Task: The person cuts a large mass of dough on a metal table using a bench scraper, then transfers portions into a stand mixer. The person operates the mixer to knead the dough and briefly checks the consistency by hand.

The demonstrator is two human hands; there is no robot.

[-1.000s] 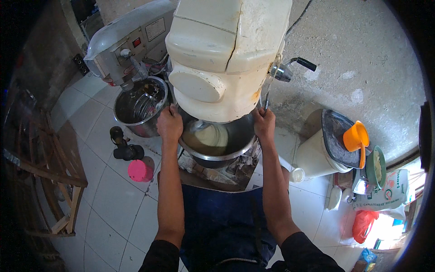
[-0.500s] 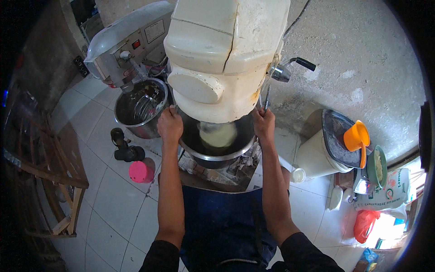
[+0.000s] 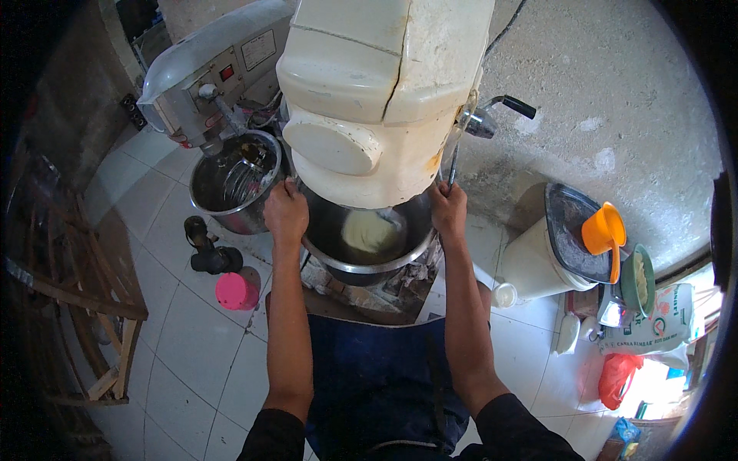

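A cream stand mixer (image 3: 346,92) with a cracked housing hangs over a steel mixing bowl (image 3: 369,269), where pale batter (image 3: 365,230) sits beneath a blurred attachment. My left hand (image 3: 287,211) is closed at the bowl's left edge, gripping it; the exact grip point is hidden by my fingers. At the right edge, my right hand (image 3: 447,207) is closed on the bowl, beside an upright metal rod (image 3: 455,157). Left of this bowl stands a second mixer (image 3: 207,84), its bowl (image 3: 234,217) holding a wire whisk (image 3: 244,180).
A wooden rack (image 3: 84,307) stands at left. Near it are a black object (image 3: 207,253) and pink container (image 3: 237,292). At right are a lidded bucket (image 3: 530,261), orange scoop (image 3: 603,230), green bowl (image 3: 638,288), sack (image 3: 653,326) and red bag (image 3: 619,380). My apron (image 3: 377,384) hangs below.
The batter and blurred attachment in the bowl have changed shape and position. Both hands keep their grip, with only a very slight shift to the left in the view.
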